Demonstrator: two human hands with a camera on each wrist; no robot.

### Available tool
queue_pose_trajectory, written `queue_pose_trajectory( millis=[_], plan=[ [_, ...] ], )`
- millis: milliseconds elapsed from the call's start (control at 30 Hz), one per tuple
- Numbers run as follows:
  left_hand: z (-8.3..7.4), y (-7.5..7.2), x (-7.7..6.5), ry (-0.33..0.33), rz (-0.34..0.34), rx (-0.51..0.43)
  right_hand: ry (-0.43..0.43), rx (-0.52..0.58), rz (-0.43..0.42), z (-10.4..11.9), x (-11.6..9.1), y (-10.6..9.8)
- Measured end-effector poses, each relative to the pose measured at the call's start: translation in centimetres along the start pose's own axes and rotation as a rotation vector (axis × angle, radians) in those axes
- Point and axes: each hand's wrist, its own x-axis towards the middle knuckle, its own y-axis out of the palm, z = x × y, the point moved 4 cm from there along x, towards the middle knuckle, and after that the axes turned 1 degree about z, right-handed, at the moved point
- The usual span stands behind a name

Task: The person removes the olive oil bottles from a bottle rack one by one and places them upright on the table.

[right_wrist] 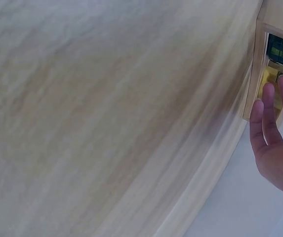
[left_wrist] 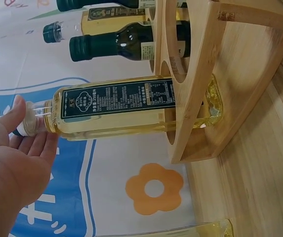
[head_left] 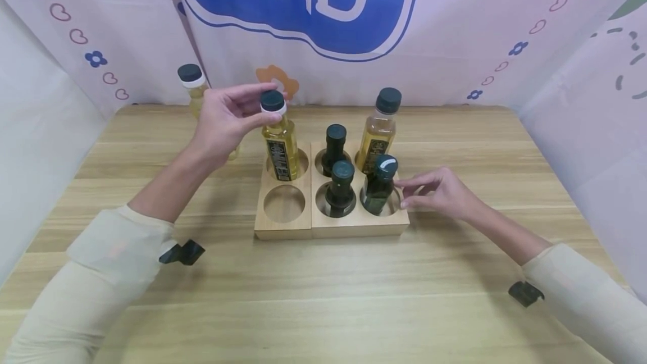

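Wooden rack (head_left: pixel 283 228): front-left hole vacant; left hand (head_left: pixel 222 119) pinches yellow bottle (head_left: pixel 279 148) cap, right hand (head_left: pixel 437 192) open beside rack edge

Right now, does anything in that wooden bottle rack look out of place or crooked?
One thing: the dark green bottle in the rack's front right hole leans toward the right hand, not upright like its neighbours. No spill or damage is visible.

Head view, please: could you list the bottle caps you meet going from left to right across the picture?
Loose yellow bottle's cap → held yellow bottle's cap → rear dark bottle's cap → front right dark bottle's cap
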Motion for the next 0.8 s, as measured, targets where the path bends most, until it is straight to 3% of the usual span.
queue_pose_trajectory(
  millis=[800],
  plan=[
    [-0.54, 0.14, 0.16, 0.008, -0.012, 0.000, 0.004, 0.007, 0.004, 0.15, -0.02, -0.01]
  ],
)
